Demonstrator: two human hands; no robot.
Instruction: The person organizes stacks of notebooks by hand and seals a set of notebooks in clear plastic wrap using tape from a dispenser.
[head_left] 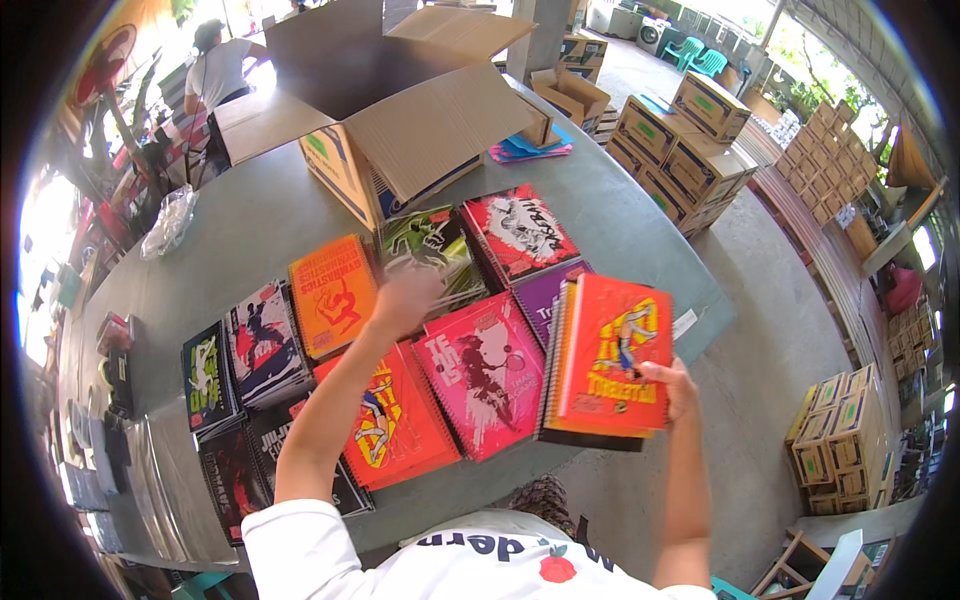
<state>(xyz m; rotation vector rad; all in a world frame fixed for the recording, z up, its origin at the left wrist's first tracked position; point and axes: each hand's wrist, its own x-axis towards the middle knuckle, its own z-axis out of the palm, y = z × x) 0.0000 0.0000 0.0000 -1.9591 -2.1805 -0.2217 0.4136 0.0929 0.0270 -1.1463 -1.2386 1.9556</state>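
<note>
My right hand grips the right edge of a stack of spiral notebooks, thumb on top. The stack's top cover is orange-red with a yellow and blue figure. It is held at the table's near right edge. My left hand is over the green and black spiral notebooks; its fingers are blurred and partly hidden. Around it lie piles of spiral notebooks: orange, red and black, pink, purple and orange-red. My left forearm crosses above the orange-red pile.
A large open carton stands behind the piles, flaps spread. More notebook piles lie at the left. Clear plastic and pink and blue sheets rest on the grey table. Stacked cartons stand beyond; a person is far left.
</note>
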